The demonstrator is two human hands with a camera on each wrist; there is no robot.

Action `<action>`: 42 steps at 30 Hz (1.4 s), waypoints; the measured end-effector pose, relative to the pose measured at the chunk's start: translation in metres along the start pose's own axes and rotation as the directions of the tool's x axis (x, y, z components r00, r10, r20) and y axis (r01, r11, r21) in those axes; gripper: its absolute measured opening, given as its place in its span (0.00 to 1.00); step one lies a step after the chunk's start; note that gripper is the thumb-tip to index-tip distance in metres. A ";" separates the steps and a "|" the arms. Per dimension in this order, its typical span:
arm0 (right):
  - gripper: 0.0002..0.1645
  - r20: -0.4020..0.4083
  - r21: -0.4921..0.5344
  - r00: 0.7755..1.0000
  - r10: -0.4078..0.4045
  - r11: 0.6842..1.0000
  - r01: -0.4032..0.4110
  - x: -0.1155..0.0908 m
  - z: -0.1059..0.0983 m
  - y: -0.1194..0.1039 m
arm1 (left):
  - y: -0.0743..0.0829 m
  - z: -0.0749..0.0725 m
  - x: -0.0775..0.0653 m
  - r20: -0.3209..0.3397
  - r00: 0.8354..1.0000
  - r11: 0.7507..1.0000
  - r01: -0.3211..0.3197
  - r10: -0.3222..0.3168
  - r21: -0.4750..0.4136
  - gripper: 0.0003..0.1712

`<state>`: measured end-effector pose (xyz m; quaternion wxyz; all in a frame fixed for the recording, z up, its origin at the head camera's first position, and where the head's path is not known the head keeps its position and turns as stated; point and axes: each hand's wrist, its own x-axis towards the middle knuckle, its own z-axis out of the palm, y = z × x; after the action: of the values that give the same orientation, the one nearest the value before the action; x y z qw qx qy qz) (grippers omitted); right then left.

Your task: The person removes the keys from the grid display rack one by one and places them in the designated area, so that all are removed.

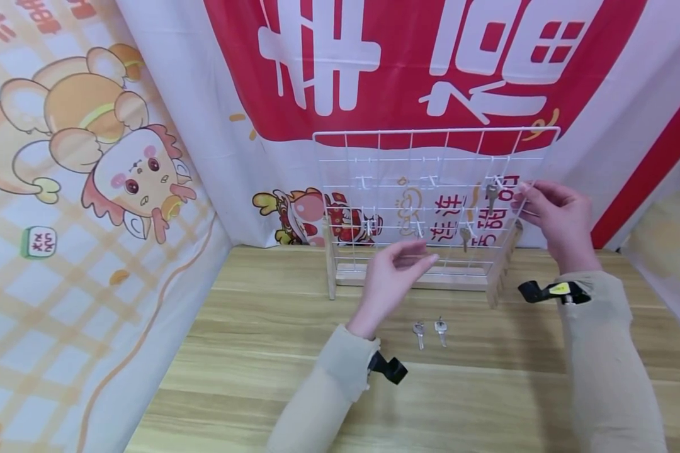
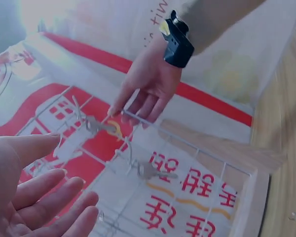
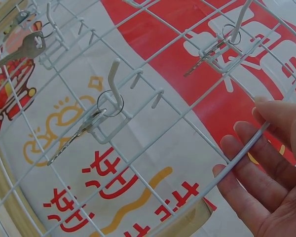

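Note:
A white wire grid rack (image 1: 447, 207) with hooks stands upright on wooden feet. At its right side edge, my right hand (image 1: 555, 214) holds the outer wire; in the right wrist view its fingers (image 3: 256, 170) lie along that wire, the thumb near it. My left hand (image 1: 393, 277) is in front of the rack's lower middle, fingers loosely bent with nothing between them. Small metal keys on rings hang from hooks, among them an upper key (image 1: 492, 196) and a lower key (image 1: 465, 238). Another hung key (image 3: 27, 51) shows in the right wrist view.
Two loose keys, a left one (image 1: 419, 335) and a right one (image 1: 441, 331), lie on the wood-grain table (image 1: 249, 352) in front of the rack. Printed cloth (image 1: 175, 94) hangs behind and at the left. Each wrist wears a black camera mount (image 1: 388, 367).

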<state>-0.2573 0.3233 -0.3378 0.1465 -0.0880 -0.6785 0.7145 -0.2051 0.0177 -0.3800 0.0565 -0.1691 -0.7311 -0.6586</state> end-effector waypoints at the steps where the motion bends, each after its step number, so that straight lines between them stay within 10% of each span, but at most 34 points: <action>1: 0.36 0.000 0.000 1.000 -0.002 1.000 0.002 0.000 0.000 0.000 | 0.004 0.003 0.003 0.007 1.000 1.000 -0.012 0.012 -0.016 0.23; 15: 0.34 0.013 0.011 0.999 -0.043 0.999 0.043 0.000 0.000 0.001 | 0.039 0.036 0.060 0.118 0.990 0.996 -0.084 0.080 0.032 0.21; 42: 0.35 0.008 -0.018 1.000 -0.025 1.000 0.026 -0.001 0.000 0.001 | 0.057 0.089 0.094 -0.042 0.998 0.986 -0.046 0.053 0.159 0.11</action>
<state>-0.2566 0.3231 -0.3385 0.1522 -0.0778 -0.6865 0.7068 -0.2621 0.1252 -0.3084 0.1031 -0.1671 -0.7750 -0.6006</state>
